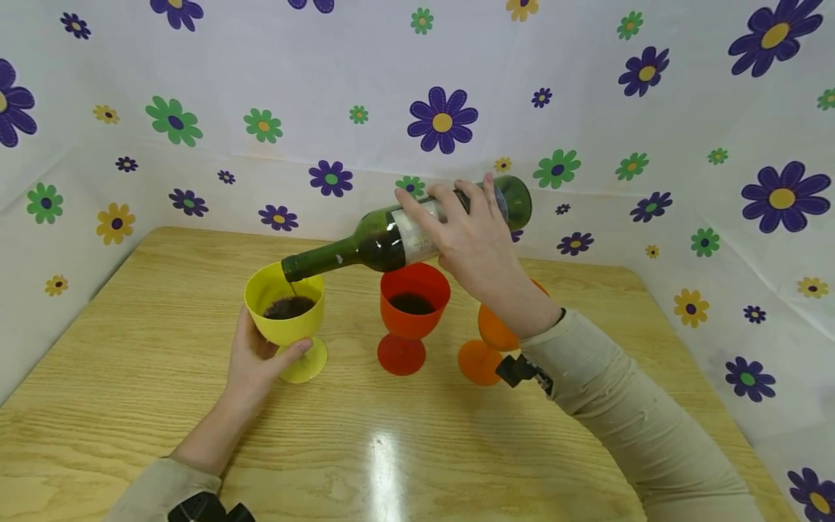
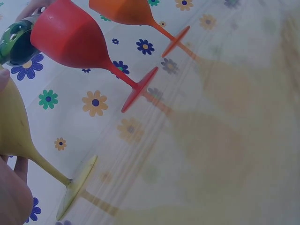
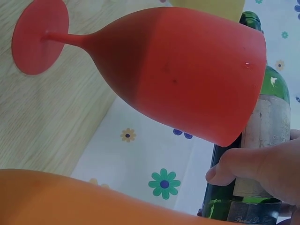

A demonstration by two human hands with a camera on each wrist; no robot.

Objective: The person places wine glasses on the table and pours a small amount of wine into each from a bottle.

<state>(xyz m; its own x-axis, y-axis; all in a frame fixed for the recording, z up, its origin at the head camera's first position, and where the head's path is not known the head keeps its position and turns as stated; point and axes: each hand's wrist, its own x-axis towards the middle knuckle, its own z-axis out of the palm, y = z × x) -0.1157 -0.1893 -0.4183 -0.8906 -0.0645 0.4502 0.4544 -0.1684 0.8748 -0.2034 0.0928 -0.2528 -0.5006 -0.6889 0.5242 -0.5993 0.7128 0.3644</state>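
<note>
My right hand (image 1: 472, 235) grips a green wine bottle (image 1: 378, 239) round its labelled body and holds it tilted, neck down to the left. The bottle's mouth is over the rim of a yellow goblet (image 1: 303, 330), and a thin dark stream runs into the dark liquid inside. The bowl of that goblet is held from the left by my left hand (image 1: 257, 362), its thumb near the stem. In the middle stands a red goblet (image 1: 407, 326) with dark liquid in it. An orange goblet (image 1: 479, 360) is partly hidden behind my right wrist.
All three goblets stand in a row on the light wooden table (image 1: 365, 449). A white cloth (image 1: 365, 65) printed with flowers hangs behind the table and along its sides. In the right wrist view, the red goblet (image 3: 178, 75) is close to the bottle.
</note>
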